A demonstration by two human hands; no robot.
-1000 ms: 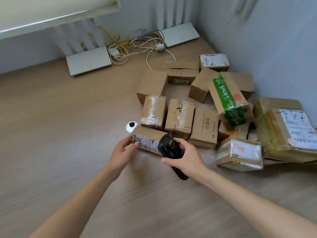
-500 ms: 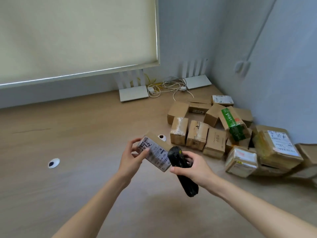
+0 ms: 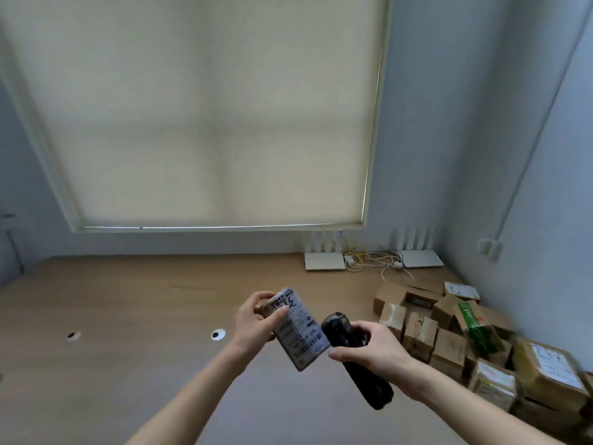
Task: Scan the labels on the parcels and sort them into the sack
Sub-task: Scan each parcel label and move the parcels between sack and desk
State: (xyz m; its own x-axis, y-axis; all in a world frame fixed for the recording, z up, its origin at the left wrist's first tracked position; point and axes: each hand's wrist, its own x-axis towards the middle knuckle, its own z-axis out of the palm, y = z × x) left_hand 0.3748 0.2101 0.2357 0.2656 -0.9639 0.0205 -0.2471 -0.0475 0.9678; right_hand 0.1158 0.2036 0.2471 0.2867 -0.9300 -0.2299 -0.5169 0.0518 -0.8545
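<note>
My left hand (image 3: 253, 321) grips a small cardboard parcel (image 3: 296, 329) lifted above the wooden table, its white printed label tilted toward me. My right hand (image 3: 369, 350) grips a black handheld scanner (image 3: 356, 358) just right of the parcel, its head close to the label's right edge. A pile of several brown cardboard parcels (image 3: 449, 335) lies on the table at the right, against the wall; one carries a green band (image 3: 475, 326). No sack is in view.
The wooden table (image 3: 128, 316) stretches left, with two round cable holes (image 3: 218, 334) in it. Two white routers (image 3: 324, 261) and tangled cables (image 3: 378, 258) sit at the back by the wall. A large roller blind (image 3: 208, 117) covers the window.
The parcel has been lifted off the table by my left hand and its label turned up. My right hand with the scanner rose alongside it. The view has swung upward.
</note>
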